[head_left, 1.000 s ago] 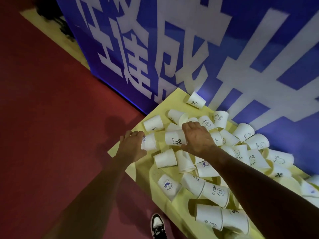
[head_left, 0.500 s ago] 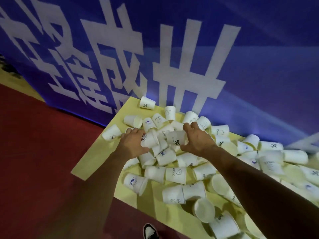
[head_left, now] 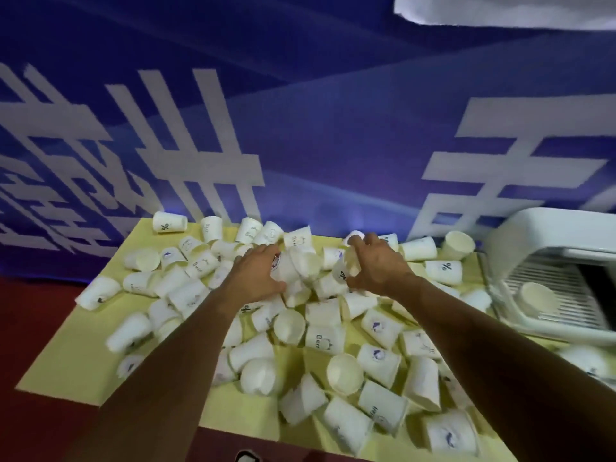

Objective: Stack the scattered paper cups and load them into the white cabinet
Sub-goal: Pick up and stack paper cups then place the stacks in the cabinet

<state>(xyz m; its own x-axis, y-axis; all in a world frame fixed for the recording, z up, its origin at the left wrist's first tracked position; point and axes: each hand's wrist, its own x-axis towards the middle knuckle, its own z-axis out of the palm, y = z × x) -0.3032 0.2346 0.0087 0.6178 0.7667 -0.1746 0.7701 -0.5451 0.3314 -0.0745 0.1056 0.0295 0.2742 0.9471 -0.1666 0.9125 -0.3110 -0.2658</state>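
Observation:
Several white paper cups (head_left: 321,338) lie scattered on a yellow table top (head_left: 70,355), most on their sides. My left hand (head_left: 256,275) grips one cup (head_left: 283,266) with a round logo, held above the pile near the middle. My right hand (head_left: 380,265) grips another cup (head_left: 346,265), its mouth turned toward the left hand's cup. The two held cups are close together but apart. The white cabinet (head_left: 546,255) stands at the right edge, with a wire rack (head_left: 550,288) inside and one cup (head_left: 533,298) lying on it.
A blue banner wall (head_left: 333,135) with large white characters rises right behind the table. Red floor (head_left: 40,328) lies to the left and in front. A shoe tip (head_left: 246,456) shows at the bottom edge.
The view has swung right, bringing the white cabinet into sight. Both hands have lifted their cups off the pile and moved them toward each other.

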